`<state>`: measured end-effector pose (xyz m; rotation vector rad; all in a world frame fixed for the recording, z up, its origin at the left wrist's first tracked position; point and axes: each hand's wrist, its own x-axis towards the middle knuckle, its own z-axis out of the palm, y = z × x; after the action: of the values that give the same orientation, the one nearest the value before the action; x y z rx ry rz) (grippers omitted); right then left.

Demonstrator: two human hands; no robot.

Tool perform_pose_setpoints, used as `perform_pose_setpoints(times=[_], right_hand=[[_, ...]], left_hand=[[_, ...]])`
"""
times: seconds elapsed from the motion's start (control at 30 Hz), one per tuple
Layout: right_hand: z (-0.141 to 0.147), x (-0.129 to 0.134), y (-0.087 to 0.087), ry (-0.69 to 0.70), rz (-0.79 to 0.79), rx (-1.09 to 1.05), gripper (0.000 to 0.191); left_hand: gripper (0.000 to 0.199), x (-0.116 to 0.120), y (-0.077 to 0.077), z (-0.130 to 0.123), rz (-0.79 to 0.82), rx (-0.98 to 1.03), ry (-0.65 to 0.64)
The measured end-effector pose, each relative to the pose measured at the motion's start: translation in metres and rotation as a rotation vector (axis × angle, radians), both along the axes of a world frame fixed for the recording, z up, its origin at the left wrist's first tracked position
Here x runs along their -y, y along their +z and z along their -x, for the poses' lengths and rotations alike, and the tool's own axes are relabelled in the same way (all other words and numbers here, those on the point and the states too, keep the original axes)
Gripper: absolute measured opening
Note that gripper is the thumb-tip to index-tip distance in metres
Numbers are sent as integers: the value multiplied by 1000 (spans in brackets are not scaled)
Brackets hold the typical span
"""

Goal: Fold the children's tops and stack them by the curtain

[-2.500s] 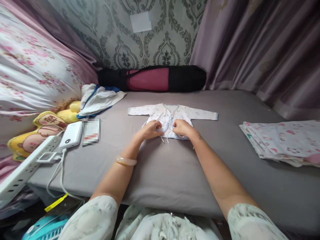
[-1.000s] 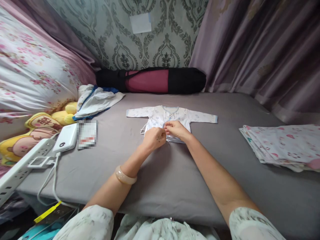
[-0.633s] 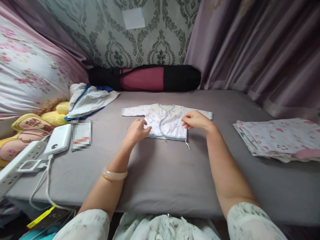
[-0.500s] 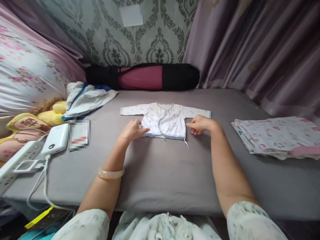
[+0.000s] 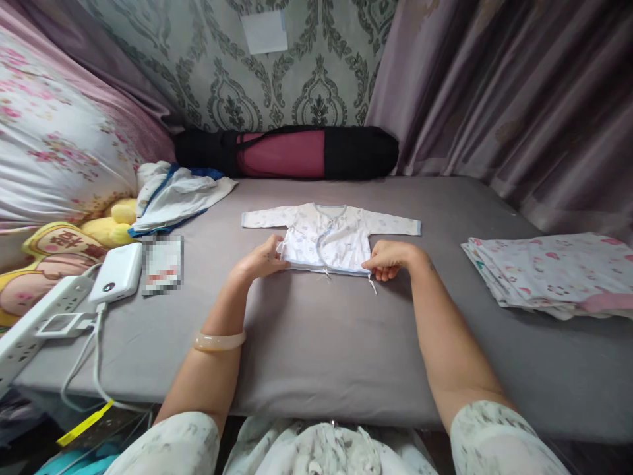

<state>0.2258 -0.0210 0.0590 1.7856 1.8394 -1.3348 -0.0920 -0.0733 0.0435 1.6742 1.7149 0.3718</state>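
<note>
A small white baby shirt (image 5: 329,237) with pale blue trim and a faint print lies flat, its sleeves spread out and its neckline facing away from me. Thin white ties hang from its bottom hem. At the hem's left corner, my left hand (image 5: 263,259) pinches the cloth between thumb and fingers. My right hand (image 5: 394,259) is closed on the right corner, fingers curled under and thumb and forefinger at the edge.
A grey sheet (image 5: 316,343) covers the surface. Folded printed cloths (image 5: 548,270) lie at right. On the left are a power bank (image 5: 116,272), a power strip (image 5: 47,323), a pixelated packet (image 5: 163,264) and a crumpled cloth (image 5: 182,194). A long black-and-red bag (image 5: 281,153) lies at the back.
My right hand has moved down and left onto the shirt's right hem corner and closed there. My left thumb and fingers have come together on the left corner. The view has shifted slightly.
</note>
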Motion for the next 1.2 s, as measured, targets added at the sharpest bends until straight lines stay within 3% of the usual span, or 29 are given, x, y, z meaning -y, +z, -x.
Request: perform_pose_setpoints(times=[0.17,0.4,0.53,0.67,0.77,0.87,0.93,1.07,1.2], right_hand=[[-3,0,0,-14,3,-10,25],[-7,2,4,13,-31,11,25],[-6,4,5,26,-29,46,25],[-8,5,11,32,-37,85,28],[-5,2,12,3,-227,102,34],[9,-4,4,-49,-649,59,26],[21,-7,-8,-52,-824,8,15],[36,-9,-28,53,-745,-24,20],[32,-11,-27,119,-674,-33,15]], left_hand=[[48,1,1,-3,32,52,8],[22,-1,4,2,-24,-244,-132],[24,-2,6,2,-21,-323,-143],[24,1,11,5,20,-266,-152],[33,1,17,4,5,-226,-108],[36,-7,22,-7,-91,-214,-36],[33,-18,24,-19,-156,-167,-42],[27,-43,21,-51,-214,-34,-53],[25,-65,10,-81,-247,3,24]])
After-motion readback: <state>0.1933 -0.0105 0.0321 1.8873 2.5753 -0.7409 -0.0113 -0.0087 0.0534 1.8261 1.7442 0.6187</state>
